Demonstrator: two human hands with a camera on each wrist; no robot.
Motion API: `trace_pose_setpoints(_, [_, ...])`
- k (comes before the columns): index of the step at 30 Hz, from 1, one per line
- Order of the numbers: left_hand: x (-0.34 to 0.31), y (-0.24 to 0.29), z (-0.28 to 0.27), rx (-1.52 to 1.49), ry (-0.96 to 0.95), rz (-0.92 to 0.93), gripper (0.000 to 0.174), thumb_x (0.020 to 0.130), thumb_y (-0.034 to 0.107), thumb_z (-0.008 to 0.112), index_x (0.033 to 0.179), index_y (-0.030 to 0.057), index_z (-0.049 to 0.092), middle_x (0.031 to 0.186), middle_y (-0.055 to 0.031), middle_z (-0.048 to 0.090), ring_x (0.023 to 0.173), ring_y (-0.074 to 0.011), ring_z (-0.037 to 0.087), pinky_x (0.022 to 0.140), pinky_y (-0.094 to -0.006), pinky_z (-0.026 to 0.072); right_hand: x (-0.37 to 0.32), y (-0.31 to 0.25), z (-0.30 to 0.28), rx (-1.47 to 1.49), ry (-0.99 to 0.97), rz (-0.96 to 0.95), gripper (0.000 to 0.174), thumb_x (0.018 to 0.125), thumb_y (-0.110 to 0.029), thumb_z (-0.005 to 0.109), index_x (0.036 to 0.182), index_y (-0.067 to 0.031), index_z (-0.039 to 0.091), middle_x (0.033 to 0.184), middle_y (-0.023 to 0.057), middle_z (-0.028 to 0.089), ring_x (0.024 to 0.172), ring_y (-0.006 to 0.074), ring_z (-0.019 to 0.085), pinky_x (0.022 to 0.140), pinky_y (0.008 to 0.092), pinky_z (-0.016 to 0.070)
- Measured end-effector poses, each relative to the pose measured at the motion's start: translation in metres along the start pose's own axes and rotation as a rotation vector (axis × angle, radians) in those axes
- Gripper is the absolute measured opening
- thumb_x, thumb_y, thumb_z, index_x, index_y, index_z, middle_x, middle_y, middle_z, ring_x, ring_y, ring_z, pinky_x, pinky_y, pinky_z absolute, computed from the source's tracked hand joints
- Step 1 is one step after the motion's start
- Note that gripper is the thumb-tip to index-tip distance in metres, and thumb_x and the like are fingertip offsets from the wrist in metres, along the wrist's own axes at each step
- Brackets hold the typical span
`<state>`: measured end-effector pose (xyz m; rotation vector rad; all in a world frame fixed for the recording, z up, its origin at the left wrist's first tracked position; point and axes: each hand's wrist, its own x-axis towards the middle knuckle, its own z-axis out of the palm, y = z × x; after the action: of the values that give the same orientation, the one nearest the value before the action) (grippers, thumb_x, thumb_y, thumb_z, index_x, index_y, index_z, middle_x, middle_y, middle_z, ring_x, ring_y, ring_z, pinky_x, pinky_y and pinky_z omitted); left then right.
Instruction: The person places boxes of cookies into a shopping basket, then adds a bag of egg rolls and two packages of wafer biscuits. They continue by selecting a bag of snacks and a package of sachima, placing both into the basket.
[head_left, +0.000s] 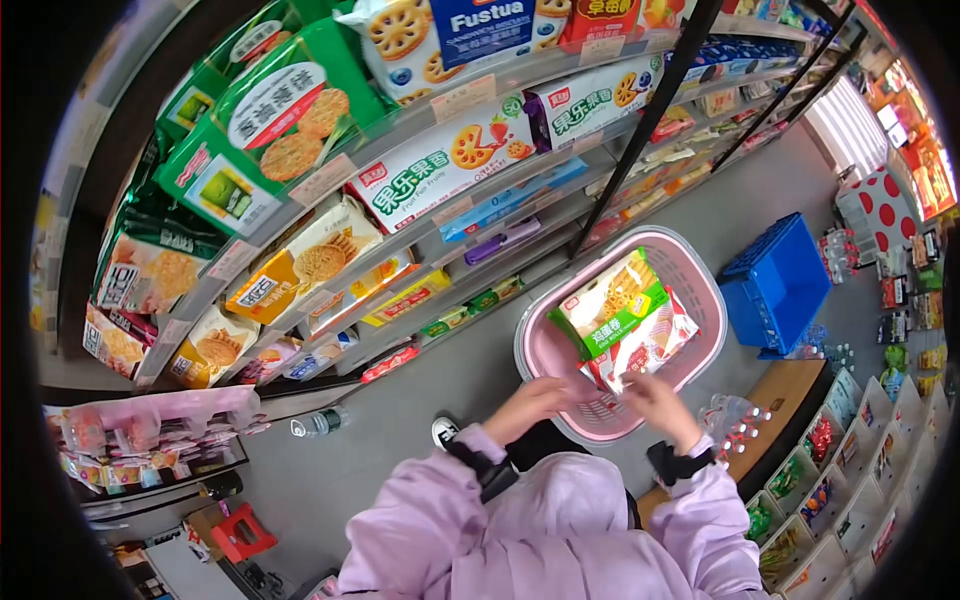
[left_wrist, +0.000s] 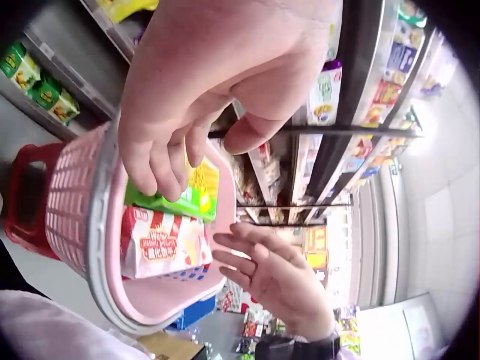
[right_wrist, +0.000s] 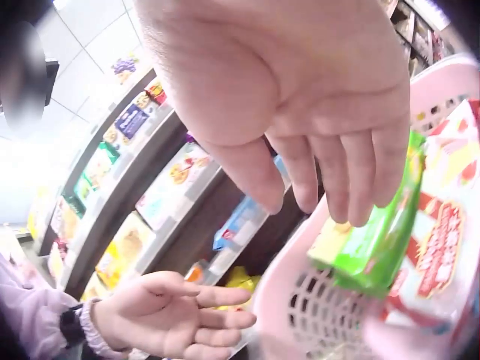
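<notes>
A pink basket (head_left: 708, 300) holds a green packet (head_left: 612, 305) and a red-and-white wafer packet (head_left: 655, 345) lying side by side. My left hand (head_left: 538, 402) is over the basket's near left rim, fingers loosely bent and holding nothing. The right hand (head_left: 660, 408) hovers at the near edge by the wafer packet, its fingers extended. In the left wrist view, the left hand (left_wrist: 225, 82) hangs above the green packet (left_wrist: 176, 196), and the right hand (left_wrist: 277, 281) has its palm turned up. The right wrist view shows both palms empty.
Shelves of boxed biscuits (head_left: 450, 165) run along the left and top. A blue crate (head_left: 775, 285) stands right of the basket, with bottles (head_left: 735, 420) and divided snack bins (head_left: 830, 470) nearer. One bottle (head_left: 318, 423) lies on the floor at left, and a red stool (head_left: 243, 532) is lower left.
</notes>
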<state>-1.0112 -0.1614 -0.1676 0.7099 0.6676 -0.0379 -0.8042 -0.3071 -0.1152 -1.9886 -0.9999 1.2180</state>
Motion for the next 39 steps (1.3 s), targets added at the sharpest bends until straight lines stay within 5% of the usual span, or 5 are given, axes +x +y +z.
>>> trace_pose_setpoints(5, [-0.082, 0.007, -0.058, -0.030, 0.253, 0.078, 0.032, 0.088, 0.016, 0.047, 0.117, 0.0029, 0.046, 0.107, -0.0104, 0.057, 0.096, -0.0174, 0.056, 0.083, -0.0282, 0.0445, -0.004, -0.051, 0.066, -0.201, -0.357, -0.289, 0.036, 0.080, -0.019, 0.059, 0.111, -0.0015, 0.052, 0.102, 0.0148, 0.058, 0.092, 0.0244, 0.058, 0.079, 0.0336, 0.0458])
trace_pose_setpoints(13, [-0.183, -0.045, -0.149, -0.376, 0.439, 0.321, 0.032, 0.086, 0.013, 0.048, 0.116, 0.0006, 0.046, 0.106, -0.0151, 0.057, 0.094, -0.0227, 0.058, 0.083, -0.0320, 0.0456, 0.017, -0.088, 0.159, -0.459, -0.525, -0.541, 0.038, 0.080, -0.023, 0.056, 0.110, -0.0012, 0.052, 0.108, 0.0168, 0.056, 0.101, 0.0314, 0.053, 0.086, 0.0381, 0.0419])
trace_pose_setpoints(28, [-0.326, -0.124, -0.289, -0.446, 0.653, 0.249, 0.035, 0.084, 0.014, 0.048, 0.115, -0.0011, 0.044, 0.105, -0.0160, 0.056, 0.092, -0.0237, 0.058, 0.080, -0.0303, 0.0477, 0.021, -0.122, 0.351, -0.479, -0.733, -0.451, 0.036, 0.080, -0.021, 0.056, 0.110, -0.0009, 0.053, 0.107, 0.0180, 0.056, 0.099, 0.0330, 0.053, 0.086, 0.0372, 0.0415])
trace_pose_setpoints(34, [-0.312, -0.140, -0.342, -0.421, 0.745, 0.107, 0.035, 0.085, 0.016, 0.046, 0.115, -0.0010, 0.044, 0.104, -0.0156, 0.057, 0.092, -0.0244, 0.058, 0.081, -0.0338, 0.0471, 0.057, -0.087, 0.406, -0.357, -0.623, -0.376, 0.032, 0.080, -0.020, 0.057, 0.105, -0.0006, 0.057, 0.098, 0.0178, 0.060, 0.087, 0.0306, 0.059, 0.078, 0.0364, 0.0466])
trace_pose_setpoints(39, [-0.268, -0.166, -0.377, -0.438, 0.802, -0.002, 0.040, 0.083, 0.016, 0.045, 0.119, 0.0000, 0.041, 0.109, -0.0169, 0.052, 0.098, -0.0275, 0.054, 0.082, -0.0374, 0.0458, 0.089, -0.023, 0.442, -0.174, -0.535, -0.094, 0.028, 0.078, -0.013, 0.059, 0.101, 0.0021, 0.057, 0.089, 0.0144, 0.062, 0.080, 0.0242, 0.061, 0.072, 0.0322, 0.0481])
